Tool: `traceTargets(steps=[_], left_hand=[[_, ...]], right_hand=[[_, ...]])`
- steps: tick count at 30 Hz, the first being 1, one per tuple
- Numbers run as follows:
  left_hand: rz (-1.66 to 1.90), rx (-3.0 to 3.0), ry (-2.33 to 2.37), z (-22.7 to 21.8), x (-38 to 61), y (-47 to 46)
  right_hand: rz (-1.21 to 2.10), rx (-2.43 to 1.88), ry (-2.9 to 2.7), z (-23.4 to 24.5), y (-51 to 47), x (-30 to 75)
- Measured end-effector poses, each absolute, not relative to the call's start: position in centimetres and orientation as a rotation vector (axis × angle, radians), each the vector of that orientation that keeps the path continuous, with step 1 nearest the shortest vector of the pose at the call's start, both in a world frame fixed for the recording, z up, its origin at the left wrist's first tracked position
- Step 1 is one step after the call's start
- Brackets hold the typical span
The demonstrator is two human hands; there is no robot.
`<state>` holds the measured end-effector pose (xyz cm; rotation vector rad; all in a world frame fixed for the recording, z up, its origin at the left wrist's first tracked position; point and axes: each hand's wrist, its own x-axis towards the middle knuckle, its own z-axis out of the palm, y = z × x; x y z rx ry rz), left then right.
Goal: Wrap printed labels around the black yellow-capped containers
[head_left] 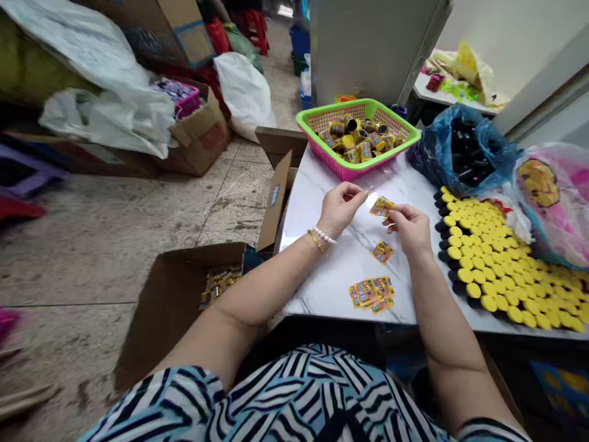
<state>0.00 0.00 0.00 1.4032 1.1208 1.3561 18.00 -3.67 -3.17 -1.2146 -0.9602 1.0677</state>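
Note:
My right hand (407, 230) pinches a small printed yellow-and-red label packet (381, 207) by its right edge. My left hand (340, 209) is raised just left of that packet, its fingertips pinched together with nothing visible in them. Below my hands, a single packet (382, 252) lies on the white marble-patterned table (331, 276). Nearer the table's front edge is an overlapping pile of similar packets (372, 293). I wear a pearl bracelet and a gold bangle on my left wrist.
A pink-and-green basket (363, 103) of labelled small cylinders stands at the table's back. Rows of black tubes with yellow caps (497, 264) fill the right side, beside a blue bag of black tubes (462, 150). An open cardboard box (179, 307) sits on the floor at left.

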Motion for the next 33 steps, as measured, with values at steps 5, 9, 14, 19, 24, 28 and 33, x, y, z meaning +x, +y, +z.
traceTargets(steps=[5, 9, 14, 19, 24, 28, 33], left_hand=[[1.217, 1.495, 1.102, -0.7, 0.4, -0.6], [1.171, 1.481, 1.099, -1.2, 0.6, -0.5], [1.099, 1.470, 1.058, -1.2, 0.7, -0.8], [1.161, 1.434, 1.125, -1.1, 0.4, -0.3], [1.269, 1.225, 1.168, -0.6, 0.1, 0.2], [1.127, 1.278, 1.054, 0.0, 0.7, -0.9], [1.124, 1.233, 1.076, 0.4, 1.0, -1.7]], right_hand=[[0.997, -1.225, -1.000, -3.4, -3.5, 17.9], [0.976, -1.214, -1.047, -3.6, -3.6, 17.5], [0.934, -1.215, -1.130, -4.0, -3.8, 16.9], [0.820, -1.258, -1.196, -4.1, -4.0, 16.6], [0.758, -1.191, -1.050, -3.9, -3.9, 17.2], [0.820, -1.169, -1.003, -4.0, -3.7, 17.2], [0.784, -1.168, -1.018, -3.9, -3.8, 17.1]])
